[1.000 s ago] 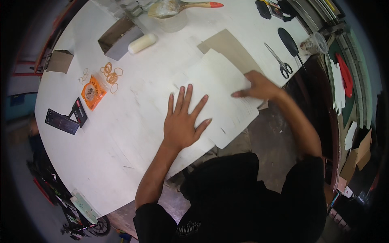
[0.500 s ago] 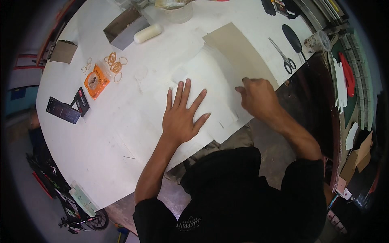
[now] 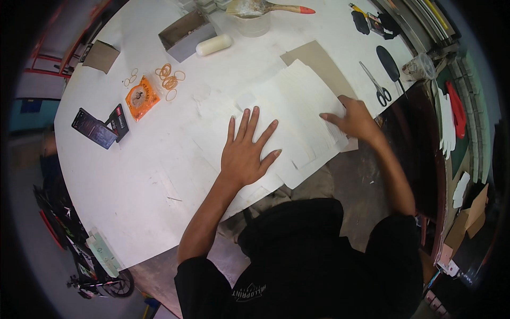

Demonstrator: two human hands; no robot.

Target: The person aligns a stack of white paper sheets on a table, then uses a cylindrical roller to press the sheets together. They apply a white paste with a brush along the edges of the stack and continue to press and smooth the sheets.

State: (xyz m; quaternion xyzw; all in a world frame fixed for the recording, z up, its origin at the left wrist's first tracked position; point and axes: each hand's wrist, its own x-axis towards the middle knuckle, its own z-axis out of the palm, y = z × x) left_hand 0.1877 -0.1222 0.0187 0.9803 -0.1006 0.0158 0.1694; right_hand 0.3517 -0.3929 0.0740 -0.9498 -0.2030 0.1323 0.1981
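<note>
My left hand [image 3: 244, 157] lies flat on overlapping white paper sheets [image 3: 297, 106], its fingers spread. My right hand [image 3: 358, 119] is at the right edge of the sheets. Its thumb rests on top of the paper and the index finger reaches along the edge, with a gap between the two; the other fingers are partly hidden. The sheets' right part is fanned into thin layered edges. Beneath it, a grey-brown board [image 3: 329, 69] sticks out at the far right side.
Scissors [image 3: 376, 85] and a black-handled tool [image 3: 388, 63] lie to the right. Rubber bands [image 3: 169, 80], an orange packet [image 3: 142, 99] and a propped phone [image 3: 94, 127] are at the left. Farther back stand an open box [image 3: 186, 36], a white roller [image 3: 214, 45] and a brush [image 3: 265, 7] on a tub [image 3: 252, 25].
My right hand has moved right and its pinched fingers have parted. The white sheets now spread farther right over the board. My left hand keeps its place on the paper; the view has shifted slightly.
</note>
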